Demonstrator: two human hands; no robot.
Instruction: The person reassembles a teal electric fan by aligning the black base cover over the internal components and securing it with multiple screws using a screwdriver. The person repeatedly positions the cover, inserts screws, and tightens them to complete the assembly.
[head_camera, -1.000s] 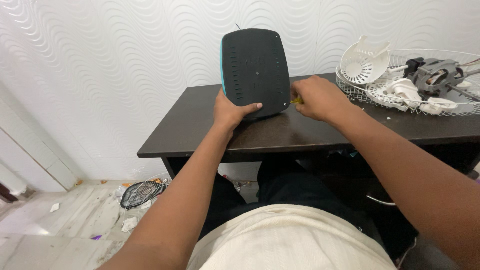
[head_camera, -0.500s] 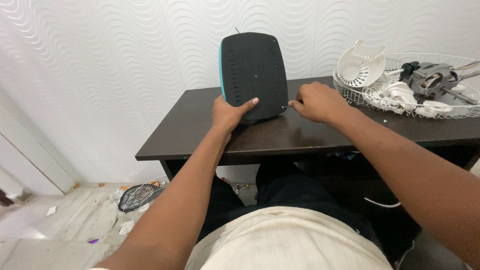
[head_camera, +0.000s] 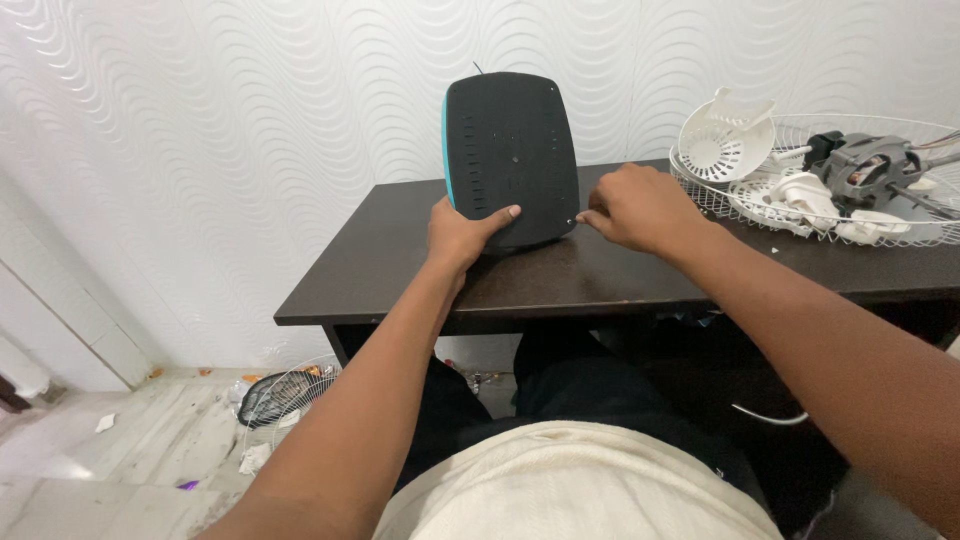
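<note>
Head view, only camera. Black casing (head_camera: 512, 155) with a teal edge stands upright on the dark table (head_camera: 600, 270), near its back edge, close to the white wavy wall (head_camera: 250, 120). Flat slotted face of the casing turned toward the person.

Left hand (head_camera: 462, 232) grips the casing at its lower left corner: thumb laid across the face, the other fingers hidden behind, palm against the teal edge. Hand closed on the casing, steadying it.

Right hand (head_camera: 635, 208) sits on the table just beside the casing's lower right corner, fingers curled in, fingertips bunched together at the corner, by a small bright dot on the face. Whether anything is pinched between them cannot be told; no tool shows.

Right end of the table: wire fan guard (head_camera: 880, 225) lying flat. In it a white plastic housing (head_camera: 725, 140), a grey motor (head_camera: 870, 165) and some white parts (head_camera: 800, 190). All well apart from both hands.

Floor, lower left: second wire guard (head_camera: 290, 395) with a dark piece inside, and scattered scraps.
</note>
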